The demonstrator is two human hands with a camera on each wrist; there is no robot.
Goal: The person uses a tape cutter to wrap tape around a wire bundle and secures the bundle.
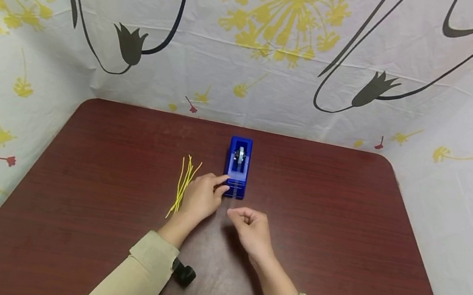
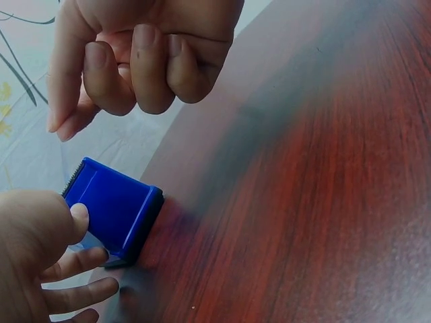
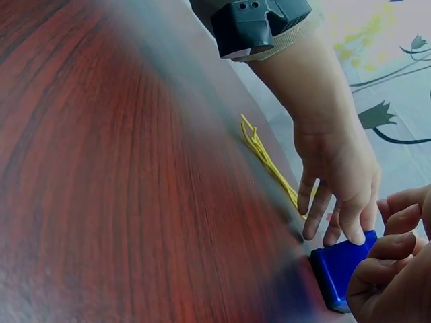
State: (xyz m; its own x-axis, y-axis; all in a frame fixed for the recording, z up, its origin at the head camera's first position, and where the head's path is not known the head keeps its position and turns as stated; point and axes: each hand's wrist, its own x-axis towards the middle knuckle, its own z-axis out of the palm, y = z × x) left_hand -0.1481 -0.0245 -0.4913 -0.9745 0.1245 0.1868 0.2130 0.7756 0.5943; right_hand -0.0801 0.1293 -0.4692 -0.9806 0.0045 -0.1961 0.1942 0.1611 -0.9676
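A blue tape dispenser (image 1: 237, 175) with a roll of tape (image 1: 241, 154) in it stands near the back of the table. My left hand (image 1: 203, 195) is at its left side, thumb and forefinger touching it; the other fingers spread loosely beside it in the left wrist view. In front of the dispenser, my right hand (image 1: 253, 230) pinches the end of a clear strip of tape (image 1: 233, 203) between thumb and forefinger, its other fingers curled in. The strip runs from the dispenser's toothed cutting edge (image 2: 73, 176) towards those fingertips.
Several thin yellow strands (image 1: 183, 185) lie bunched left of the dispenser, partly behind the left hand. The dark red wood table (image 1: 329, 211) is enclosed by a patterned white cloth (image 1: 211, 74) at the back and sides. Dark wrist cameras (image 1: 183, 273) sit at both cuffs.
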